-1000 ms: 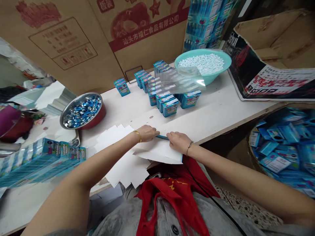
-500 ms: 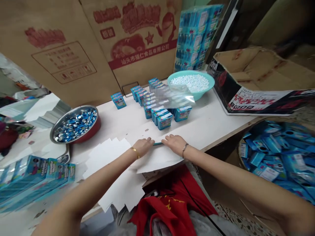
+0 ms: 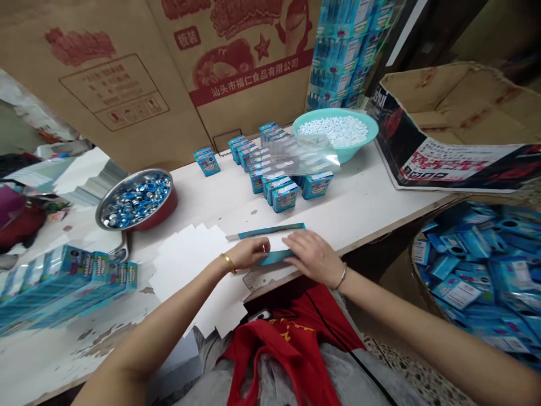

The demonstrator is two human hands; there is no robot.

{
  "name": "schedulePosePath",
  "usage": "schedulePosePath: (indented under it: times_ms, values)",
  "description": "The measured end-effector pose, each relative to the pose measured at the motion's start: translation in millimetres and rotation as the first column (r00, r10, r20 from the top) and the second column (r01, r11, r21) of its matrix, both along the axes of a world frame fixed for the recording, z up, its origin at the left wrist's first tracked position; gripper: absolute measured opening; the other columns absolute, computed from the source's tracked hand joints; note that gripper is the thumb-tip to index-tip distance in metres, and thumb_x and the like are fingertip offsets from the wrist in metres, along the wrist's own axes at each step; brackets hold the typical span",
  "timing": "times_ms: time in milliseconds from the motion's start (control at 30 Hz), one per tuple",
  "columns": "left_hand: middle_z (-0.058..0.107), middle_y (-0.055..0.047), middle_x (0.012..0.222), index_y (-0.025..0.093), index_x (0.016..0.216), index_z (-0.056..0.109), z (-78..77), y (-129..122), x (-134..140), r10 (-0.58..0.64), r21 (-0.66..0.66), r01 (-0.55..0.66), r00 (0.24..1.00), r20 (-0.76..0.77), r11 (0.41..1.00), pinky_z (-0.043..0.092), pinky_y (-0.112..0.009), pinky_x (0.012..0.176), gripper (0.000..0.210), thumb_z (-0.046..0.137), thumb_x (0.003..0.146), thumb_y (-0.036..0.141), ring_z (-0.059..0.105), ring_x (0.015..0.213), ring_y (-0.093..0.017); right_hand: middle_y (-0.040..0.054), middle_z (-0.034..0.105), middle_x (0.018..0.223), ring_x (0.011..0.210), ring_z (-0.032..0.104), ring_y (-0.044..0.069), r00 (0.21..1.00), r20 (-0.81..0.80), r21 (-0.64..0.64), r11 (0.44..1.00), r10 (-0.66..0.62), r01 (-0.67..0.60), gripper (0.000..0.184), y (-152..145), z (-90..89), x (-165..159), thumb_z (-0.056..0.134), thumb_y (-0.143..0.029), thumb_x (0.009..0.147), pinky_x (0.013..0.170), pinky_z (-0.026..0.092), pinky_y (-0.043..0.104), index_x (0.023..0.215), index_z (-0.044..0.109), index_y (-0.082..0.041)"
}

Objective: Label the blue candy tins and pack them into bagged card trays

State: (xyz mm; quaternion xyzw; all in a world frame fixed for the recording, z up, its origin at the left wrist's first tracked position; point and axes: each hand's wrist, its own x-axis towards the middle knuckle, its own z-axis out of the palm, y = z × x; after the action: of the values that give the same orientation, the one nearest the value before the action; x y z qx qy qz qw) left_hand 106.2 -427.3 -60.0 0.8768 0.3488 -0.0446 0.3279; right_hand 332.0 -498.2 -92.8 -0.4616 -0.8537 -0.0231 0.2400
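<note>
A partly folded carton blank (image 3: 276, 242), white inside with blue printed walls raised along its near and far sides, lies at the table's front edge between my hands. My left hand (image 3: 251, 252) is closed at its left end, fingertips curled on the near wall. Bent over the right end, my right hand (image 3: 316, 256) grips the blank with its fingers and thumb; the palm hides that end. Left of it, a fanned stack of white card blanks (image 3: 190, 256) lies on the table. Beyond the hands stand rows of filled small blue boxes (image 3: 284, 197) with clear plastic film (image 3: 308, 155) over some.
A metal bowl (image 3: 169, 210) of blue-silver pieces sits left, a turquoise basin (image 3: 353, 153) of white pellets behind right. Wrapped blue packs (image 3: 84, 282) lie front left. An open carton (image 3: 460, 177) stands right, above a bin of blue boxes (image 3: 469, 254). Large cartons (image 3: 139, 67) form a back wall.
The blank has gone from lying flat, white side up, to having blue walls raised. My right hand has moved slightly right and spread over its end; the camera view has tilted down slightly.
</note>
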Motion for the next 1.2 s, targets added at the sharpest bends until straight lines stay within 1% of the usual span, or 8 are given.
schedulePosePath:
  times_ms: [100, 200, 267, 400, 600, 800, 1033, 1200]
  values:
    - [0.065, -0.005, 0.092, 0.018, 0.093, 0.061, -9.2, -10, -4, -0.058, 0.200, 0.058, 0.998, -0.007, 0.978, 0.044, -0.029, 0.077, 0.017, 0.050, 0.091, 0.031, 0.057, 0.083, -0.017, 0.0150, 0.062, 0.121, 0.116, 0.051, 0.028, 0.992, 0.109, 0.117, 0.992, -0.056, 0.043, 0.034, -19, -33.8, -5, 0.053, -0.019, 0.089, 0.102, 0.037, 0.047, 0.122, 0.057, -0.012]
    - [0.057, -0.014, 0.123, 0.019, 0.111, 0.060, -16.8, -32, -9, -0.111, 0.513, 0.137, 0.991, -0.081, 0.847, 0.040, -0.044, 0.091, 0.034, 0.056, 0.088, 0.043, 0.051, 0.109, -0.029, 0.0148, 0.061, 0.123, 0.118, 0.048, 0.028, 0.982, 0.148, 0.167, 0.982, -0.117, 0.092, 0.029, -15, -53.4, -6, 0.050, -0.012, 0.088, 0.101, 0.035, 0.046, 0.115, 0.061, -0.014]
    - [0.057, -0.015, 0.120, 0.020, 0.119, 0.057, -21.2, -42, -9, -0.082, 0.579, 0.160, 0.984, -0.159, 0.800, 0.040, -0.044, 0.089, 0.034, 0.054, 0.089, 0.035, 0.052, 0.107, -0.029, 0.0138, 0.063, 0.115, 0.106, 0.052, 0.027, 0.976, 0.184, 0.131, 0.987, -0.115, 0.092, 0.029, -10, -54.5, -7, 0.050, -0.011, 0.088, 0.094, 0.039, 0.043, 0.115, 0.061, -0.014]
    - [0.063, -0.009, 0.095, 0.018, 0.108, 0.060, -27.0, -46, -3, -0.011, 0.469, 0.116, 0.975, -0.220, 0.876, 0.043, -0.036, 0.078, 0.024, 0.046, 0.090, 0.014, 0.058, 0.089, -0.022, 0.0097, 0.062, 0.086, 0.080, 0.052, 0.023, 0.971, 0.228, -0.031, 0.996, -0.076, 0.085, 0.023, -5, -47.3, -8, 0.051, -0.008, 0.087, 0.072, 0.041, 0.035, 0.106, 0.062, -0.012]
    - [0.067, -0.004, 0.088, 0.018, 0.106, 0.054, -24.9, -28, -8, 0.142, 0.251, -0.120, 0.987, -0.071, 0.960, 0.044, -0.034, 0.081, 0.022, 0.054, 0.084, 0.020, 0.061, 0.085, -0.021, 0.0099, 0.060, 0.086, 0.083, 0.055, 0.023, 0.970, 0.227, -0.221, 0.965, -0.086, 0.137, 0.006, 5, -37.7, -13, 0.064, -0.020, 0.084, 0.070, 0.042, 0.033, 0.083, 0.062, -0.014]
    - [0.067, 0.000, 0.085, 0.021, 0.109, 0.048, -22.9, -5, -20, 0.035, 0.072, -0.039, 0.998, 0.059, 0.997, 0.037, -0.038, 0.095, 0.024, 0.054, 0.087, 0.029, 0.059, 0.086, -0.018, 0.0137, 0.065, 0.099, 0.098, 0.058, 0.027, 0.966, 0.259, -0.494, 0.856, -0.022, 0.152, 0.021, 15, -7.7, -20, 0.056, -0.029, 0.090, 0.081, 0.042, 0.035, 0.093, 0.067, -0.011]
    - [0.068, -0.003, 0.082, 0.019, 0.100, 0.052, -17.4, -5, 1, 0.025, 0.114, -0.001, 0.978, -0.207, 0.994, 0.034, -0.044, 0.095, 0.014, 0.045, 0.088, 0.022, 0.063, 0.081, -0.020, 0.0163, 0.066, 0.103, 0.106, 0.056, 0.030, 0.954, 0.285, -0.644, 0.756, 0.096, 0.117, 0.031, 30, 6.8, -23, 0.051, -0.033, 0.092, 0.085, 0.040, 0.039, 0.090, 0.072, -0.012]
    - [0.069, -0.006, 0.083, 0.017, 0.104, 0.054, -18.4, -34, 20, 0.214, 0.207, -0.167, 0.949, -0.232, 0.964, 0.039, -0.041, 0.090, 0.018, 0.044, 0.091, 0.022, 0.065, 0.084, -0.023, 0.0154, 0.067, 0.102, 0.107, 0.056, 0.029, 0.957, 0.283, -0.458, 0.886, 0.064, 0.076, 0.024, 36, 1.2, -12, 0.060, -0.035, 0.087, 0.093, 0.039, 0.043, 0.087, 0.073, -0.014]
